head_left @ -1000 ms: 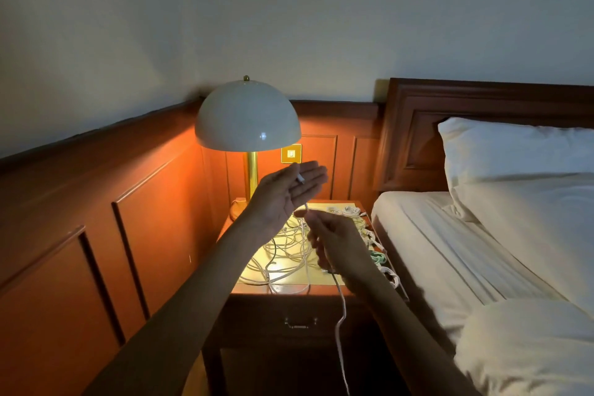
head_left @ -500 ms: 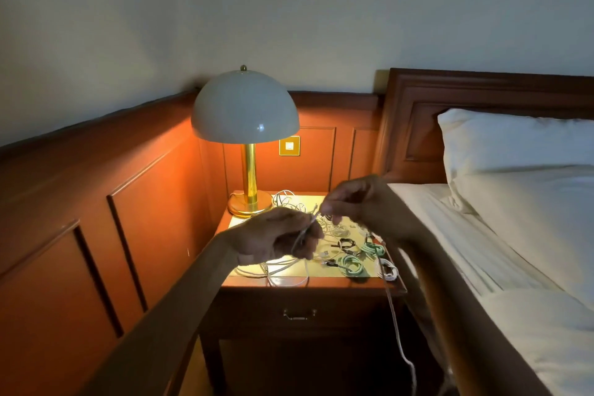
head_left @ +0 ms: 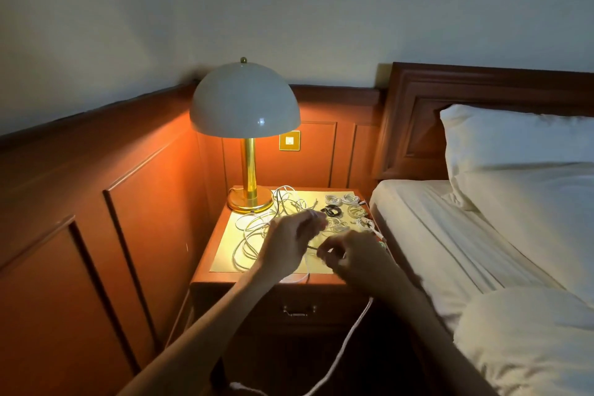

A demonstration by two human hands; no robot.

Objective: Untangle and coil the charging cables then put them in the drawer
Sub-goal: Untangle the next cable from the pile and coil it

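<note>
White cable (head_left: 347, 339) — left hand (head_left: 291, 243) pinches | right hand (head_left: 353, 255) pinches, fingers curled

A single wide-angle camera sits on the person's head and looks forward and down into a room corner. The nightstand (head_left: 218, 278) lies near the middle of the frame, with the lamp (head_left: 244, 103) behind it and the bed (head_left: 450, 235) along the right edge. The left hand (head_left: 289, 241) and right hand (head_left: 353, 254) are close under the lens, forearms entering from the bottom edge.
</note>
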